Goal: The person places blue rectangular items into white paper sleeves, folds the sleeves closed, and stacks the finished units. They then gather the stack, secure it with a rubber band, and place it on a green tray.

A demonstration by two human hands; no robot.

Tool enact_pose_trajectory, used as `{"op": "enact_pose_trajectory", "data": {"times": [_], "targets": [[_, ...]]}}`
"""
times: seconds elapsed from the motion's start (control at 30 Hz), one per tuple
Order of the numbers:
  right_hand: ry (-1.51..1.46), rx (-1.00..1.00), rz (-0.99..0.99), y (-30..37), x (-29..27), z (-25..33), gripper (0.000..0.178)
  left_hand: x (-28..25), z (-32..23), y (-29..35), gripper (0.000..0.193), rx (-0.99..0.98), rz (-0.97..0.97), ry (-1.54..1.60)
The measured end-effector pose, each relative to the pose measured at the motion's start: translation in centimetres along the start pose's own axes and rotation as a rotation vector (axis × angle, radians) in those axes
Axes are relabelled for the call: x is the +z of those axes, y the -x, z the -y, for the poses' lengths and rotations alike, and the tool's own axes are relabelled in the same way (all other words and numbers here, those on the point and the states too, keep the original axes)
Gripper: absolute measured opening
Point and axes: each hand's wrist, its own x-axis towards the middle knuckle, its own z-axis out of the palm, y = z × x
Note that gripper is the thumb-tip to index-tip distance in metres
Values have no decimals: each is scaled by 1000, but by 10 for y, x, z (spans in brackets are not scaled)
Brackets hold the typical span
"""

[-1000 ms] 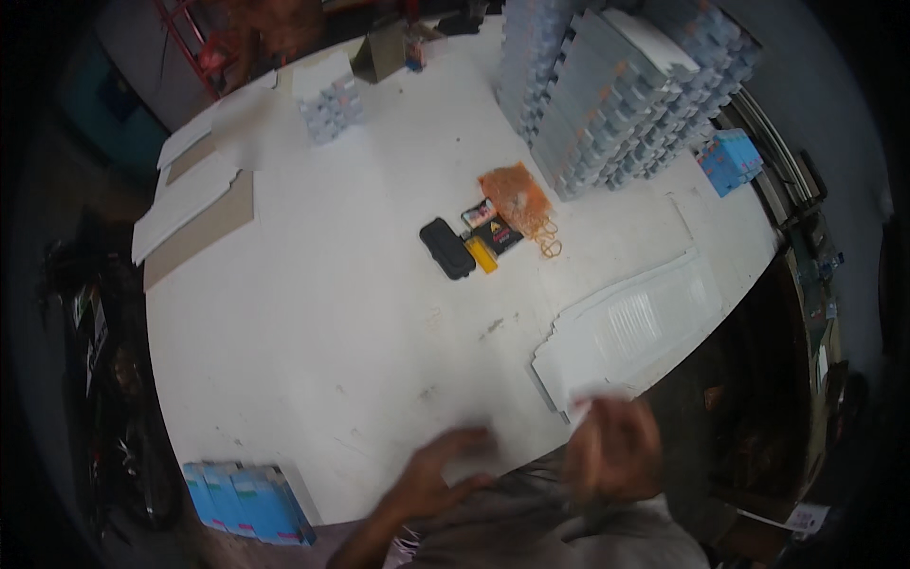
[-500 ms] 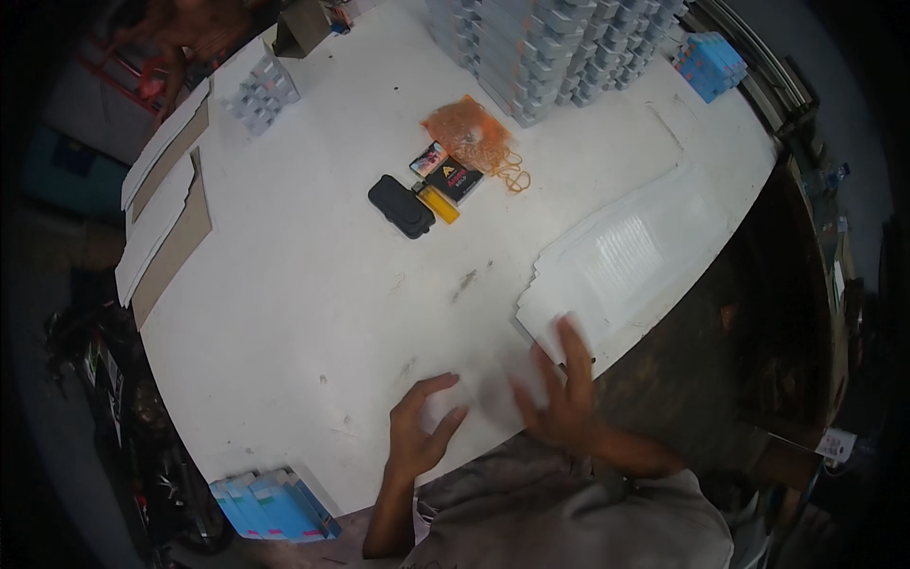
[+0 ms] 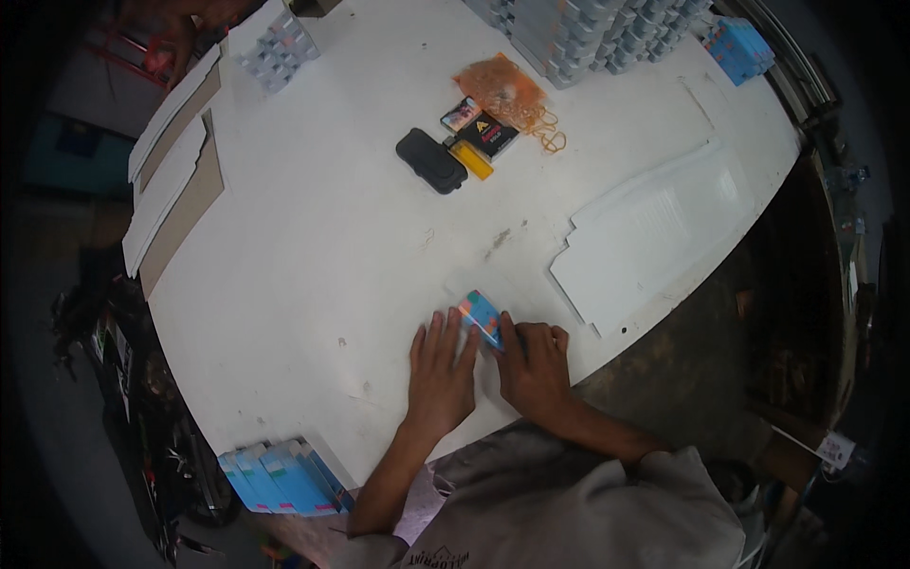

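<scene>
A small, flat blue printed carton [image 3: 482, 317] with coloured patches lies on the white table between my hands. My left hand [image 3: 443, 373] rests beside its left end, fingers stretched out and lying nearly flat, with the fingertips close to the carton's edge. Curled fingers of my right hand [image 3: 533, 370] press on the carton's right end; the thumb's grip is partly hidden. To the right lies a stack of white die-cut card sheets [image 3: 654, 237]. At the table's near left edge stands a group of blue folded cartons [image 3: 282, 479].
Farther back lie a black case [image 3: 431, 161], a yellow lighter [image 3: 472, 159], a black pack [image 3: 488, 136] and an orange bag of rubber bands [image 3: 500, 90]. Tall stacks of grey-white folded cartons [image 3: 588, 38] stand at the back, blue cartons [image 3: 739, 50] at far right, cardboard sheets [image 3: 180, 199] at left.
My hands were apart and the right one blurred; now they have come together and forward around the blue carton. The right fingers have curled onto it. The whole view has shifted slightly.
</scene>
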Motion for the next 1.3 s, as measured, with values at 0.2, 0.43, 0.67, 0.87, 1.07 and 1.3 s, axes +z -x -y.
{"op": "enact_pose_trajectory", "data": {"times": [0.2, 0.43, 0.67, 0.87, 1.07, 1.3], "targets": [[-278, 242, 262, -7, -20, -7, 34, -9, -1, -23, 68, 162, 215, -97], [-412, 383, -38, -12, -41, -25, 34, -17, -3, -19, 74, 142, 233, 8], [-772, 455, 261, -12, -28, 0, 38, -26, 1, -10, 84, 162, 204, 262], [-996, 573, 371, 3, -12, -6, 37, 1, -2, -5, 98, 154, 193, 35], [-64, 259, -103, -13, -63, -25, 45, -4, -16, -16, 88, 87, 196, 4], [-372, 455, 59, 13, -46, -31, 53, 6, -14, -11, 70, 101, 217, -2]]}}
